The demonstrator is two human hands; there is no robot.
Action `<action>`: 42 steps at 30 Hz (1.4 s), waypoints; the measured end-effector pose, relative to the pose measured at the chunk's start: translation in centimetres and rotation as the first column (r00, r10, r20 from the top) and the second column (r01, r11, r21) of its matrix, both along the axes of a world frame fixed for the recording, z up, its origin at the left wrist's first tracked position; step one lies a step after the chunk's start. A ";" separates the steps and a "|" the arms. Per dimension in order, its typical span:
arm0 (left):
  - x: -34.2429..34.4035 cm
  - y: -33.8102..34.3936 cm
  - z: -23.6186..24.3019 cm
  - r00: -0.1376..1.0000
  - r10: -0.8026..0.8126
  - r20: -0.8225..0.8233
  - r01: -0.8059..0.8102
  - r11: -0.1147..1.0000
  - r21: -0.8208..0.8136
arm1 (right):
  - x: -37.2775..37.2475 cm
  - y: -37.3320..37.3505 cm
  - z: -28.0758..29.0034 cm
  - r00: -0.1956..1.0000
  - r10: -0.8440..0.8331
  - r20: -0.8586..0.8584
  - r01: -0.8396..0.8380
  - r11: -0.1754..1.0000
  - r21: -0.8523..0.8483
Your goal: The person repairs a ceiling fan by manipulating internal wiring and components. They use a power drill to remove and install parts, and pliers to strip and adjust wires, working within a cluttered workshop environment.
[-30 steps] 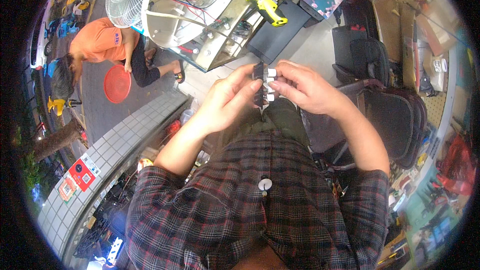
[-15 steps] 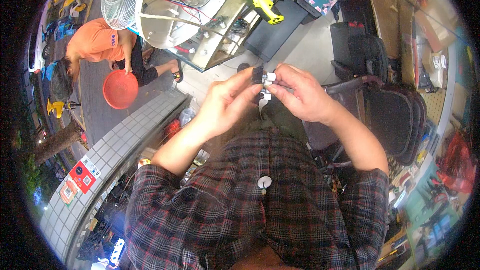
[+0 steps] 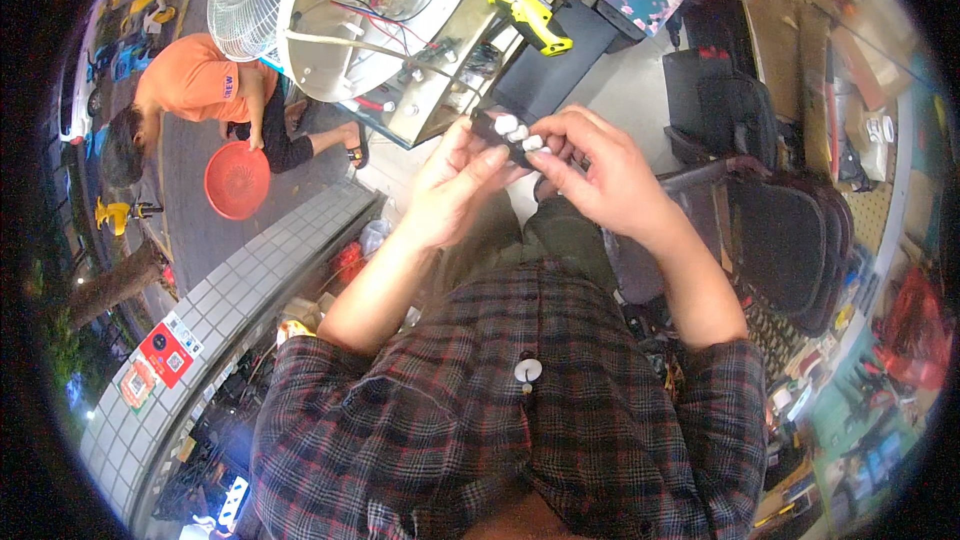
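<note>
Between my two hands is a small black push-button switch block (image 3: pixel 489 130) with several white knobs (image 3: pixel 507 125) in a row, facing up. My left hand (image 3: pixel 447 192) grips its left side, thumb along the near edge. My right hand (image 3: pixel 608 178) is closed at the other end, thumb and forefinger against the last white knob; its other fingers curl below and are partly hidden. Beyond my hands, a large white round housing (image 3: pixel 318 58) lies open on the bench with red, black and pale wires inside.
A yellow-green handheld tool (image 3: pixel 530 5) lies past the housing, near a dark flat box (image 3: pixel 572 55). A white fan grille (image 3: pixel 243 18) is at the left. Outside the tiled ledge (image 3: pixel 245 275), a person in orange (image 3: pixel 190 77) holds a red basin (image 3: pixel 237 182). Dark chairs (image 3: pixel 780 240) stand at right.
The switch block has been turned from upright to slanting, its white knobs now facing up. My left hand has rolled over with it, and my right fingers have shifted along its lower end.
</note>
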State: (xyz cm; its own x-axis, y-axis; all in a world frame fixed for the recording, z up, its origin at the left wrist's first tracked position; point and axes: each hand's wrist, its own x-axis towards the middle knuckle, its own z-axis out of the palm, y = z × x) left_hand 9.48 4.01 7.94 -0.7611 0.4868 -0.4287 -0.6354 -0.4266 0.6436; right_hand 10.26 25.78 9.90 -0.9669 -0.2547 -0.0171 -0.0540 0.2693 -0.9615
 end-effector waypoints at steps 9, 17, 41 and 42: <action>-0.1 0.3 -1.4 0.996 0.086 -0.007 -0.085 0.995 0.057 | -0.3 -1.5 -0.2 0.935 -0.044 -0.352 0.122 0.972 0.203; 0.4 0.3 -2.5 0.993 0.117 0.018 -0.118 0.988 0.100 | -0.5 -1.6 -0.2 0.923 -0.063 -0.379 0.155 0.964 0.218; -2.0 -0.6 -1.4 0.340 -0.398 -0.852 -0.093 0.888 -0.451 | 2.0 -1.9 -2.8 0.957 -0.247 -0.153 0.246 0.969 -0.029; -2.2 -0.5 -1.1 0.321 -0.414 -0.852 -0.106 0.878 -0.466 | 2.0 -1.9 -2.8 0.957 -0.247 -0.150 0.246 0.969 -0.029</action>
State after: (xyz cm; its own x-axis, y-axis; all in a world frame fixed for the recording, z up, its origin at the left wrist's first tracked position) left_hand 7.33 3.53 6.85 -0.6994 0.6396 0.3191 0.4467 0.0426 0.8937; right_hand 12.27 23.88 7.10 -0.9907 -0.0076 0.1356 -0.1322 0.2830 -0.9500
